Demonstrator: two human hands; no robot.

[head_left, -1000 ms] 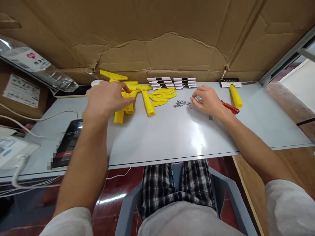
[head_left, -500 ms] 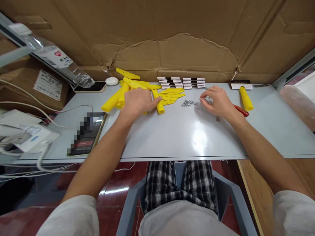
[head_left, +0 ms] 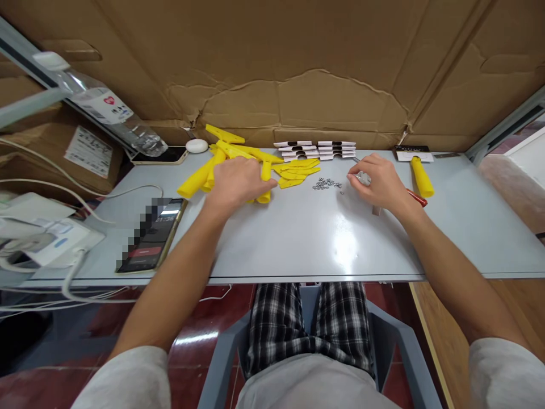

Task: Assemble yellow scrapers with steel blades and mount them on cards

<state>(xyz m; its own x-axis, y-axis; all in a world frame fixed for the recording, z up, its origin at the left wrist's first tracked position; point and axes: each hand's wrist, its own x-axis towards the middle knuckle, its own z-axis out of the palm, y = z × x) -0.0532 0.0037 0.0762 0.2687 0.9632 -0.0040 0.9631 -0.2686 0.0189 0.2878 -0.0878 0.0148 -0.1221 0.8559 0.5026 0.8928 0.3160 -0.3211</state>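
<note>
My left hand (head_left: pixel 239 180) is closed over the pile of yellow plastic parts, its fingers round a T-shaped yellow scraper handle (head_left: pixel 265 180); part of the grip is hidden. More yellow handles (head_left: pixel 193 179) lie beneath and to the left of it. Beside the thumb is a heap of flat yellow plastic pieces (head_left: pixel 296 170). My right hand (head_left: pixel 377 180) pinches a screwdriver with a clear handle (head_left: pixel 363 178), its thin metal shaft pointing up and left. Small screws (head_left: pixel 327 184) lie heaped between the hands. Under the right wrist shows a red-handled tool (head_left: pixel 417 197), mostly covered.
Stacked black-and-white packets (head_left: pixel 336 149) stand against the cardboard (head_left: pixel 298 102) at the back. A yellow-handled scraper (head_left: pixel 421 176) lies at right. On the left are a phone (head_left: pixel 153 236), a plastic bottle (head_left: pixel 106 108), a white oval object (head_left: pixel 197 146) and a power strip with cables (head_left: pixel 55 236).
My left hand has drawn the T-shaped handle slightly left, away from the flat pieces. My right hand keeps its hold on the screwdriver. The whole view has shifted slightly.
</note>
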